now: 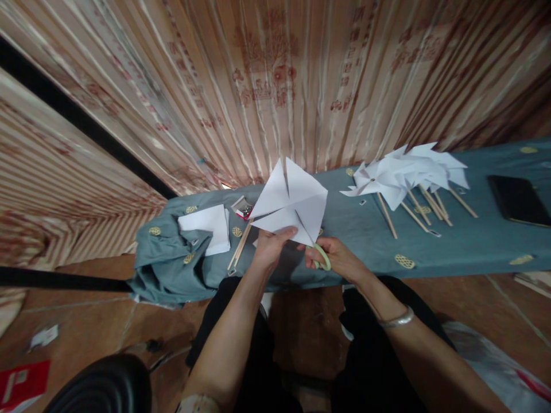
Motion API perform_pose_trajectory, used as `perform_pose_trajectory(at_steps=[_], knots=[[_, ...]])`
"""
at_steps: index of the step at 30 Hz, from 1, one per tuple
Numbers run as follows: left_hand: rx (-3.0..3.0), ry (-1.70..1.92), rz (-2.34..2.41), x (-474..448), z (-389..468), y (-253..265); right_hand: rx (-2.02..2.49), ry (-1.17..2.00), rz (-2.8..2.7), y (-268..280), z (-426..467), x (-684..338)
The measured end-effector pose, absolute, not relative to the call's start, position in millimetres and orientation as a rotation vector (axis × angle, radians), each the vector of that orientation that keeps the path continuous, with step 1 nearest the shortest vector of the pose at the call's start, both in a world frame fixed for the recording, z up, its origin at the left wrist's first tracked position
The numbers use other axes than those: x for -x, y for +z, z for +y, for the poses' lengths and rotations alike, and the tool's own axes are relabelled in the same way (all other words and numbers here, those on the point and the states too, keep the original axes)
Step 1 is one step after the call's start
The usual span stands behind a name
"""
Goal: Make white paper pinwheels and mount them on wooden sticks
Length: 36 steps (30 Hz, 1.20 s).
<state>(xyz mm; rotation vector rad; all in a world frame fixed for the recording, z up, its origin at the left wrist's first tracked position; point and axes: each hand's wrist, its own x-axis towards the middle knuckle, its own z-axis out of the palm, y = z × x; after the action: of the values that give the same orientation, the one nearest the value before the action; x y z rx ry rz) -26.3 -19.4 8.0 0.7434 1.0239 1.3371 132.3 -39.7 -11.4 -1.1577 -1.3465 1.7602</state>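
My left hand [272, 246] grips the near edge of a square sheet of white paper [305, 198], thumb on top. Slits run inward from the sheet's corners toward its middle. In my right hand [330, 256] is a pair of scissors [321, 258] with light green handles, at the sheet's near corner. The blades are hidden by the paper. Several finished paper pinwheels [408, 169] on wooden sticks lie in an overlapping row to the right. Left of the sheet are a small open box of pins [243, 207], loose wooden sticks [239, 246] and a stack of white paper [215, 229].
A teal patterned cloth [361, 252] covers the long bench before me. A black flat object [520, 199] lies at its right end. Behind hangs a striped curtain [275, 74]. A black round stool [103, 387] and a red packet [23, 384] are on the lower left.
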Motion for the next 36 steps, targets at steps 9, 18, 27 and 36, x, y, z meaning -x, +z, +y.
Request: perform_pose_trajectory(at_steps=[9,18,27,36], knots=[[-0.730,1.339,1.042,26.5,-19.8,8.1,1.158,1.760,-1.271,-14.0,-39.5,-129.8],[-0.740,1.354,1.012,25.9,-19.5,6.3,1.163,1.732,-1.286,-17.6,-39.1,-128.1],[-0.753,1.354,1.005,25.8,-18.5,5.2,1.187,1.739,-1.275,-17.7,-38.8,-128.0],[-0.737,1.422,0.998,33.0,-15.1,5.2,1.133,1.893,-1.457,-14.8,-43.3,-140.0]])
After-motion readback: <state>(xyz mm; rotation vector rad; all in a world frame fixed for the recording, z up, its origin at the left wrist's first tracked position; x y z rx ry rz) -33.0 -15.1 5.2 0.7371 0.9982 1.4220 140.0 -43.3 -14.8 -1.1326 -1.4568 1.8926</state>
